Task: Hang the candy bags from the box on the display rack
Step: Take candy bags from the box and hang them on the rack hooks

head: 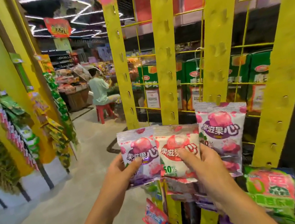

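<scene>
My left hand [121, 169] grips a purple-and-pink candy bag [139, 154] by its lower left corner. My right hand [201, 163] holds a red-and-white candy bag [176, 145] beside it, thumb across its front. Both bags are upright in front of the yellow display rack [162, 56], whose vertical strips carry rows of small clips. A third bag, purple [223, 133], hangs on the strip to the right, partly behind my right hand. The box is out of view.
More candy bags [271, 187] hang low on the rack. Behind the rack's wire grid stand green cartons [190, 73]. Another stocked yellow rack [18, 130] lines the left. A person [100, 92] sits on a red stool [104, 112] down the aisle.
</scene>
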